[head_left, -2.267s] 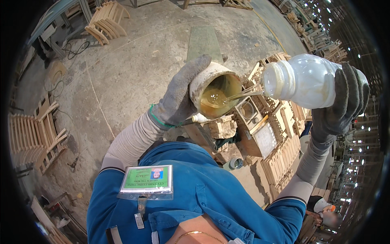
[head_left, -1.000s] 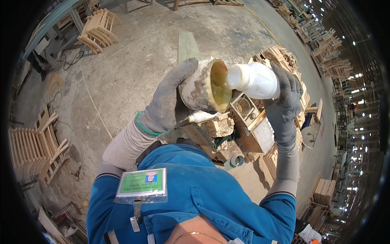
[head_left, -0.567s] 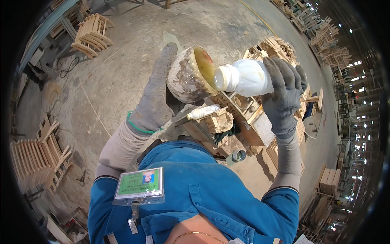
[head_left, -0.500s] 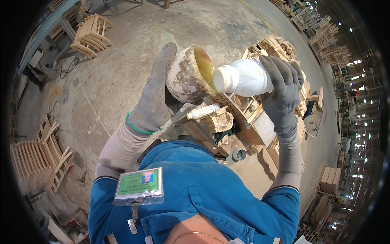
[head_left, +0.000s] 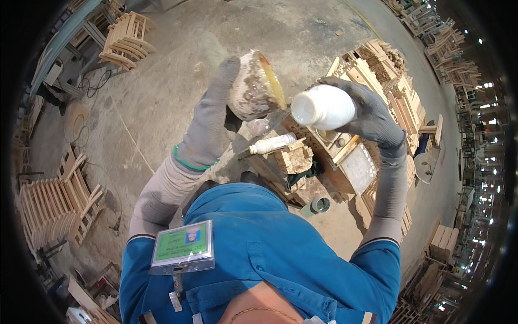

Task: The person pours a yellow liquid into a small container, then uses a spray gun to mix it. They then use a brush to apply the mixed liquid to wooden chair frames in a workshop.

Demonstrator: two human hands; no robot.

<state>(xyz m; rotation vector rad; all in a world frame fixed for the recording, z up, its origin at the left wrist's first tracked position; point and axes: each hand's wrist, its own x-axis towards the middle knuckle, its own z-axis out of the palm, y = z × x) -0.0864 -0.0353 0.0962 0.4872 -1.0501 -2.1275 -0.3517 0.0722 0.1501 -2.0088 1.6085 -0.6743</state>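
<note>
My left hand [head_left: 208,121], in a grey work glove, is wrapped round a rounded pot [head_left: 249,89] crusted with dried white and brown residue. The pot leans over to the right, and a yellowish inner rim shows. In my gloved right hand [head_left: 373,114] is a white plastic bottle [head_left: 330,107], tipped with its neck end to the left, a small gap from the pot. Below the pot there is a clear, shiny patch that I cannot make out. A second white bottle [head_left: 275,143] lies on its side beneath, beside a rough pale block [head_left: 297,158].
A wooden workbench or box [head_left: 345,167] stands below my right hand, with stacked wooden parts [head_left: 396,89] beyond. A metal can [head_left: 318,205] is near my body. Slatted wooden pieces [head_left: 127,40] and stacked frames [head_left: 51,208] stand on the concrete floor at left.
The bottle has moved slightly right of the pot's rim and turned, its neck end facing me more. The pot has turned so less of its inside shows.
</note>
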